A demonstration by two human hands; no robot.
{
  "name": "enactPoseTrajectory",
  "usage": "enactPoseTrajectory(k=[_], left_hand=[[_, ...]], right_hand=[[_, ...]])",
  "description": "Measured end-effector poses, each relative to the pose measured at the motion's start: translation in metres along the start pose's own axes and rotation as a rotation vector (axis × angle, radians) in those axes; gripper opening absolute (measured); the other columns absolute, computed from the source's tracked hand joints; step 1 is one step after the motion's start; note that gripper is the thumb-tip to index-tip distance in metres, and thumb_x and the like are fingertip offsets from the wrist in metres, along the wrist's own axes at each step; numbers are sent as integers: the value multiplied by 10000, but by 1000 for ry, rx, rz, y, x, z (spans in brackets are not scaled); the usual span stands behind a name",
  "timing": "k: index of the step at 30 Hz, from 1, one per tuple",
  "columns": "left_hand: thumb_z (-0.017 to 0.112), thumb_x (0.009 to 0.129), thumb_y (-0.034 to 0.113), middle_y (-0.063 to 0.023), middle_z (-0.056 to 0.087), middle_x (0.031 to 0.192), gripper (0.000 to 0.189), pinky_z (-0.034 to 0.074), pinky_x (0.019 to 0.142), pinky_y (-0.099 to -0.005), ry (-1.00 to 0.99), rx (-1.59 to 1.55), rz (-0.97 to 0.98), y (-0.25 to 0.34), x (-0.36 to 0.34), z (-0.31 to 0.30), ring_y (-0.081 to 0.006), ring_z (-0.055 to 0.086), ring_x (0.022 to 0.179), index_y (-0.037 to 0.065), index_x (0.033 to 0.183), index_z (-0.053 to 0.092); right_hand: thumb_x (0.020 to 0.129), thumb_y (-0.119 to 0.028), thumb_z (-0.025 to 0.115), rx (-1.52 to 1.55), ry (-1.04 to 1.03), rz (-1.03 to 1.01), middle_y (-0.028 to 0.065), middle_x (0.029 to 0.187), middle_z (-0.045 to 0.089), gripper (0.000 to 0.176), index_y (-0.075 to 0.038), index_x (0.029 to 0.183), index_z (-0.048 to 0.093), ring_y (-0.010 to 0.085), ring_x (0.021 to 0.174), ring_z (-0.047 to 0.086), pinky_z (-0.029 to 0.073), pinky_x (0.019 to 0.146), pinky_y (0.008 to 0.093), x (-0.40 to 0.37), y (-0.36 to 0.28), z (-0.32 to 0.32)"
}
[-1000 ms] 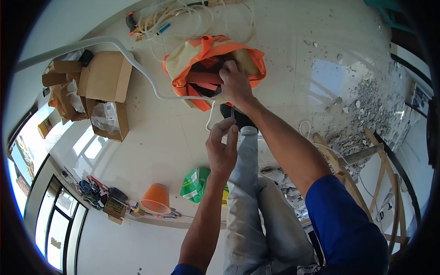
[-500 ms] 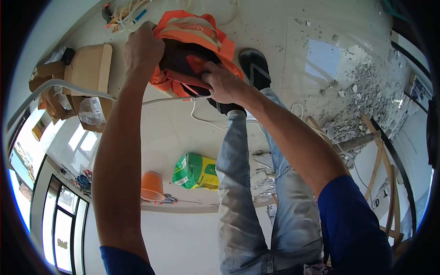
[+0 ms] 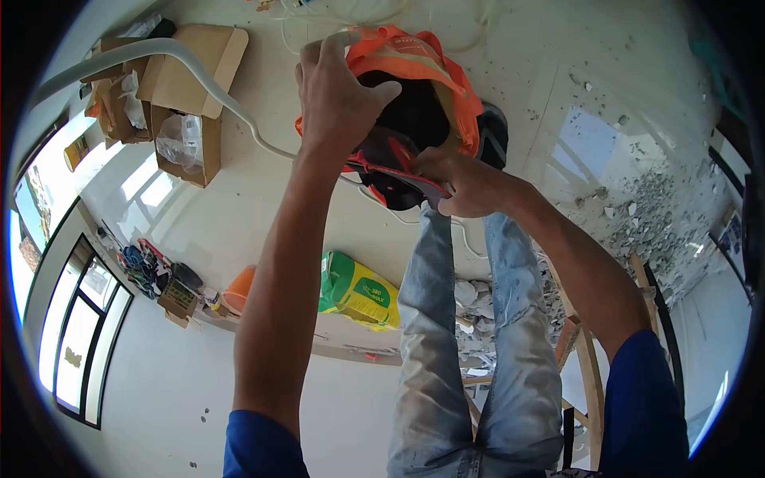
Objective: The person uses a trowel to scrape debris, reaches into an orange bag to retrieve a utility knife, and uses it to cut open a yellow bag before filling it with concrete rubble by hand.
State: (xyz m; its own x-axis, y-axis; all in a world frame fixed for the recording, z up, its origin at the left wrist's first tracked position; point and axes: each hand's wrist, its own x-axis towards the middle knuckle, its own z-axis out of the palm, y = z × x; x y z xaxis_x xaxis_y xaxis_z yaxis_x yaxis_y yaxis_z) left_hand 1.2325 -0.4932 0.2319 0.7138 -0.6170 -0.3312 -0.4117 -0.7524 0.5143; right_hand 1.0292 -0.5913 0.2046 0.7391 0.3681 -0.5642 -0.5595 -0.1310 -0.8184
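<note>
An orange tote bag [image 3: 454, 88] with a dark, open interior sits on the floor in front of my feet. My left hand [image 3: 341, 99] is over its left side, fingers spread and thumb apart, holding nothing. At the bag's near side my right hand [image 3: 478, 183] is closed on the edge of a dark red-trimmed piece of fabric [image 3: 402, 171], which slants across the mouth of the bag. I cannot tell whether this fabric is part of the bag or a separate thing in it.
Opened cardboard boxes [image 3: 187, 147] with clear plastic stand at the left, near a thick white hose [image 3: 199, 72]. A green and yellow sack [image 3: 358, 291] and orange bucket [image 3: 239, 291] lie toward the wall. Broken rubble [image 3: 637, 207] covers floor at the right, beside wooden pieces [image 3: 588, 382].
My left hand has let go of the bag's rim and opened. My right hand has pulled the red-trimmed fabric toward me. The view has shifted, so the bag appears farther right.
</note>
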Motion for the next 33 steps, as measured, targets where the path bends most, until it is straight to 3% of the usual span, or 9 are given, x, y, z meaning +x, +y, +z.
enactPoseTrajectory(k=[10,12,16,19,20,23,26,29,33], left_hand=[[727,806,102,-210,544,1256,659,496,992,-392,-149,-274,-522,-31,-99,34,-293,619,1094,-12,1399,466],[583,717,-48,-245,480,1325,759,446,1061,-422,-269,-361,-577,-42,-93,29,-403,527,1224,-4,1452,398],[515,712,-152,-261,357,1477,878,436,1096,-448,-198,-371,-389,-46,-97,40,-447,439,1344,11,1533,249],[521,703,-170,-280,289,1538,925,433,1111,-469,-198,-396,-313,-41,-91,37,-479,358,1406,9,1553,203],[526,698,-172,-285,262,1557,938,432,1114,-474,-180,-363,-252,-44,-87,40,-486,332,1421,6,1557,192],[529,687,-176,-295,211,1588,953,425,1123,-477,-183,-266,-166,-39,-76,39,-488,291,1446,-10,1557,178],[497,727,-162,-270,237,1597,915,345,1181,-460,-213,-226,-209,-25,-67,28,-424,252,1488,9,1570,187],[477,741,-153,-258,282,1590,869,318,1204,-448,-259,-184,-179,-28,-65,31,-394,244,1504,5,1561,237],[505,717,-146,-228,376,1558,840,334,1198,-439,-488,-157,-266,-36,-64,27,-391,295,1485,-2,1527,335]], right_hand=[[864,-357,723,-117,-62,-7,176,1192,586,481,33,1139,662,343,1153,600,483,997,403,-12,4,8],[893,-509,688,420,125,216,208,1275,586,580,34,1100,690,340,1226,582,461,1046,409,38,26,-7],[867,-420,727,-605,662,93,235,1498,438,592,43,1223,628,375,1381,435,386,1123,475,134,74,-1],[855,-399,733,-708,739,200,233,1477,453,661,25,1329,552,382,1418,384,374,1137,483,161,86,-1],[840,-362,761,-709,453,361,204,1452,478,664,-15,1356,532,382,1422,363,379,1145,472,161,81,-6],[833,-343,762,-887,596,30,182,1486,437,672,-89,1403,512,443,1377,411,425,1103,499,135,93,14],[844,-234,733,-342,478,58,135,1445,492,553,-114,1356,563,354,1300,517,461,1062,457,101,89,32],[811,-159,733,-444,63,57,179,1390,530,513,-40,1285,579,374,1187,575,472,1028,434,66,59,21],[815,-127,720,-317,173,-38,156,1330,559,426,-36,1219,617,370,1142,594,493,990,436,53,61,19]])
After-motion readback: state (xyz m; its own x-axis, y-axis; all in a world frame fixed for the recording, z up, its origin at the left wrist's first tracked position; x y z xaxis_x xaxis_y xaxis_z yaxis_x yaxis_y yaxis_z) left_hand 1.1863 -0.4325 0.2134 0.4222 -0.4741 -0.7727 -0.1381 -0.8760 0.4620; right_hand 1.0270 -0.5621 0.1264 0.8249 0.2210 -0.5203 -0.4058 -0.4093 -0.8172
